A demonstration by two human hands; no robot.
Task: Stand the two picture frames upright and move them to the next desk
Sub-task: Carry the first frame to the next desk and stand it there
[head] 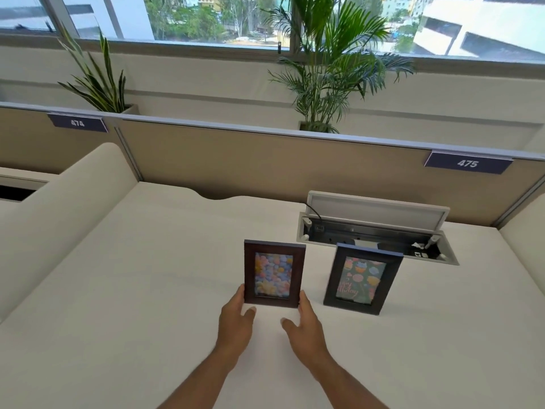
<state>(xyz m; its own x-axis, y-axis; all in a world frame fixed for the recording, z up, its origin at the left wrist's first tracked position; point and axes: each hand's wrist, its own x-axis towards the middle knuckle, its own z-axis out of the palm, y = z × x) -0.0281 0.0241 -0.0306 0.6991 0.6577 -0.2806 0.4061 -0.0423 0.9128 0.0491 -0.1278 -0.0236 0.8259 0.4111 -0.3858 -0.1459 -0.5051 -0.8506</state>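
Observation:
A brown picture frame (pixel 274 274) with a pastel flower picture stands upright on the white desk (pixel 141 290). My left hand (pixel 236 317) has its fingertips against the frame's lower left edge. My right hand (pixel 306 323) touches its lower right corner. The frame is held between the two hands, thumbs spread away from it. To the right, a dark grey picture frame (pixel 362 280) with a green birthday card stands upright and leans slightly back, untouched.
An open cable box (pixel 374 231) with its raised lid sits just behind the frames. A beige partition (pixel 236 154) labelled 475 (pixel 468 163) closes the back. A rounded cream divider (pixel 59 208) on the left separates the neighbouring desk, labelled 474 (pixel 77 123). Potted plants stand behind the partition.

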